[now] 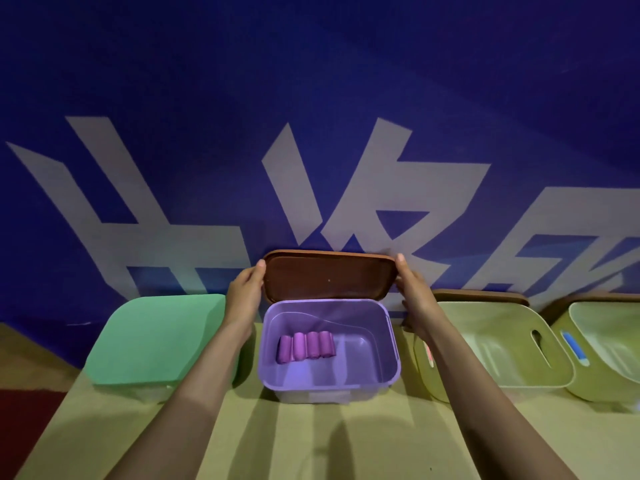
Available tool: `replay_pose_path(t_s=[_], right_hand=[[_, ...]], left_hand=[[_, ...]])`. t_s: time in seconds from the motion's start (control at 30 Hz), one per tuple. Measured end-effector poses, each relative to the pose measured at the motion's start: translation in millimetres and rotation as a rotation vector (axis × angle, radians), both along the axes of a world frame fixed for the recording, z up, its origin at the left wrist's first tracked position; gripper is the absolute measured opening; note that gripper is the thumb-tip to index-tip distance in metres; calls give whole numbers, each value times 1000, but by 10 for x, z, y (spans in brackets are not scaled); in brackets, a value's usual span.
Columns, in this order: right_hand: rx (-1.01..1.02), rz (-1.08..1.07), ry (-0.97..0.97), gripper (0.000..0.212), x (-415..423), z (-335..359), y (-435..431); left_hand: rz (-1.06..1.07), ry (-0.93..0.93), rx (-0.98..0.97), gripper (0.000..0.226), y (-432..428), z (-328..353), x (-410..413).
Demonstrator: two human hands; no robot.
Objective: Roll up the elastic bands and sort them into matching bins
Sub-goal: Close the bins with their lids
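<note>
Four purple rolls (306,346), laid side by side, left of centre on the floor of the purple bin (329,386), which is set mid-desk (311,441) towards the far edge. Item: brown lid (329,277), held tilted up over the bin's far rim, underside shown. Left hand (244,294) and right hand (414,296) are clamped on its short edges, one each; thumbs are pressed on the near face, while the other fingers are hidden behind and their state cannot be told. Item: green bin (159,337), closed, to the left. Item: two pale bins (495,344), open, towards the right edge. Step judged: lidding the purple bin. Advised: lid to be held level between both hands, corners matched to the rim, then lowered and pressed evenly until seated, rolls left undisturbed
</note>
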State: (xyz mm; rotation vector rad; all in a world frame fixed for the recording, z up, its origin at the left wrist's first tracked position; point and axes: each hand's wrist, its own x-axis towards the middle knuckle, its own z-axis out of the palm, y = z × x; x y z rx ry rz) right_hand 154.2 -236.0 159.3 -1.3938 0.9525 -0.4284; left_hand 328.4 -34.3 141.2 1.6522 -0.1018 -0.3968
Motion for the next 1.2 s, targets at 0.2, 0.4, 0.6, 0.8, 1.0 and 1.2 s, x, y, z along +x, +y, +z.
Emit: replay_pose_path(t_s=[0.2,0.4,0.6,0.8,1.0,1.2], right_hand=[[-32,-16,-61,55,-157,148,116],[-13,-61,-48,55,-370,-12,275],[25,-83,-28,45,-567,-266,408],[125,-96,-14,52,-725,-542,567],[106,-75,-18,57,-739,-700,666],[84,-120,-55,52,-778,-786,649]], left_hand=[[19,3,-71,30,164,98,-138],[77,16,-67,29,343,18,-389],[80,-3,-4,19,506,-158,-717],[77,41,14,37,538,-352,-936],[98,71,1,42,579,-546,-1092],[41,73,4,50,622,-580,-1108]])
